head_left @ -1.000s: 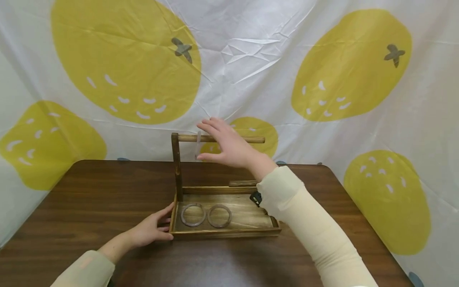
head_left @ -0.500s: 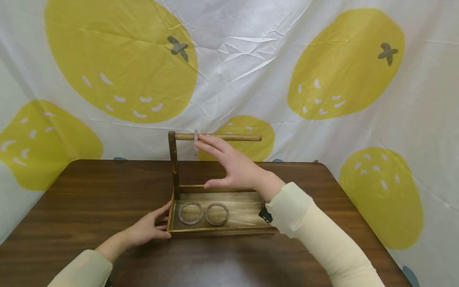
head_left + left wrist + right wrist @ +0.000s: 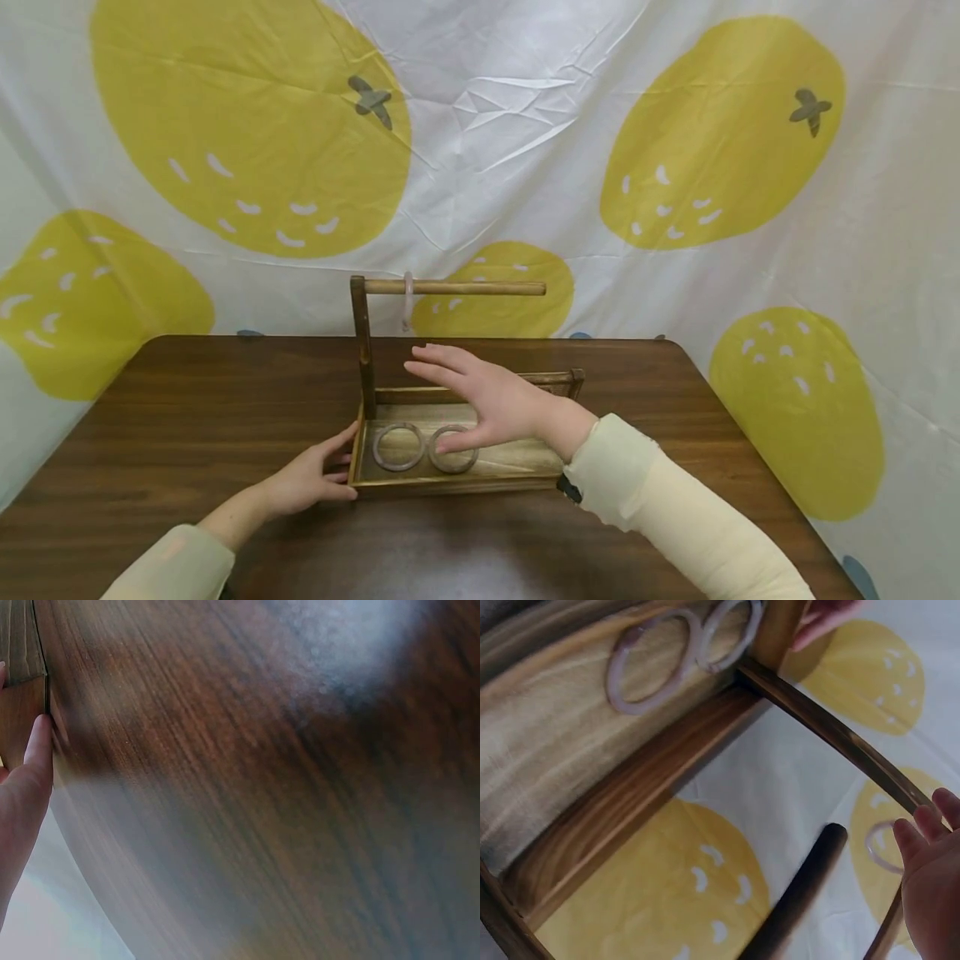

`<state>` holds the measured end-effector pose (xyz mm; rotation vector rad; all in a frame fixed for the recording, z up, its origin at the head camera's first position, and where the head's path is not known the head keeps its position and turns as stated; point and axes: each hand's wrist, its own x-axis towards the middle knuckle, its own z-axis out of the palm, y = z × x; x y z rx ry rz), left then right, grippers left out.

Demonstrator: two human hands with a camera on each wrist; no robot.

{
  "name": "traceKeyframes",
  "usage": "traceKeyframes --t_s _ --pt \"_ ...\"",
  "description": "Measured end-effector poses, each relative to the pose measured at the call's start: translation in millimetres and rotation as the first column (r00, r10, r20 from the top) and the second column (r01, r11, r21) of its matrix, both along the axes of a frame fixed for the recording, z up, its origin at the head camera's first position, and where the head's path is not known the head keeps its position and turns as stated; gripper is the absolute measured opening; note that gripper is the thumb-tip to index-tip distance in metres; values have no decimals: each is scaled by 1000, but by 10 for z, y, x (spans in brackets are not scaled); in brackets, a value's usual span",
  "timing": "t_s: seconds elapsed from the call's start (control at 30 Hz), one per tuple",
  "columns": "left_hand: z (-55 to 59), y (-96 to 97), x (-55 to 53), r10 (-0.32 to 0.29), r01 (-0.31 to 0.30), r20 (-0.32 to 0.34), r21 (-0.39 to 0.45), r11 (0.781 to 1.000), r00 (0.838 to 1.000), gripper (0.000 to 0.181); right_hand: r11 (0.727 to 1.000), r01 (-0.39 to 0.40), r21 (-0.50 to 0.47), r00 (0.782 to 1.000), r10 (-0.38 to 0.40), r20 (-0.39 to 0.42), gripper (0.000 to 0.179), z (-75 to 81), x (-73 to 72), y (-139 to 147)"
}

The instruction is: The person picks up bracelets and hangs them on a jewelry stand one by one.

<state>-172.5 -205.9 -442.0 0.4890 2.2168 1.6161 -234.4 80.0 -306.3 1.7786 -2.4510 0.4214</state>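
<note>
We're watching the right hand above the wooden tray, fingers and thumb wide apart, holding nothing. Up above those fingertips, one bangle hangs round the wooden bar, nearer its post. Under the thumb lies a second bangle; contact we can't tell. A third bangle sits left of the thumb tip. The left hand has extended fingers against the tray's end. Our worry: a lifted knuckle could knock the hanging bangle along the bar, and slack left fingers could let the tray slide.
</note>
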Motion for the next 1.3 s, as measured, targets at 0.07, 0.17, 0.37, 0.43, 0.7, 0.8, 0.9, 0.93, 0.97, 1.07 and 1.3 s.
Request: traceKeyframes --t_s 0.07,0.17,0.37,0.43,0.7,0.8,0.9,0.93,0.97,1.07,1.3 --pt "2 0 0 1 -1 3 0 1000 1000 97 1000 -1 28 1000 1 20 90 -53 14 7" --pt "5 1 1 3 -3 5 0 1000 1000 97 999 -9 49 999 7 39 90 -129 26 13" --pt "5 9 4 -1 1 0 7 1000 1000 97 998 -8 63 999 5 46 88 -245 38 12" --pt "0 7 3 -1 1 3 9 1000 1000 97 998 -8 70 999 5 53 87 -275 44 10" --pt "2 -2 11 3 -3 15 8 1000 1000 97 991 3 135 997 -12 70 83 -450 46 3" --pt "14 3 18 2 -2 17 5 1000 1000 97 987 20 157 997 -31 68 83 -514 30 10" --pt "16 11 19 1 -1 13 7 1000 1000 97 983 46 178 995 -60 79 81 -565 3 28" --pt "16 11 18 0 0 10 8 1000 1000 97 982 54 183 994 -70 85 80 -580 -7 35" --pt "11 12 15 -1 1 7 11 1000 1000 97 980 63 188 993 -80 89 79 -595 -13 44" --pt "2 12 8 -3 3 3 15 1000 1000 97 974 91 208 989 -113 96 77 -657 -46 63" --pt "-31 2 -3 2 -2 9 16 1000 1000 98 956 145 257 978 -178 107 77 -797 -98 82"
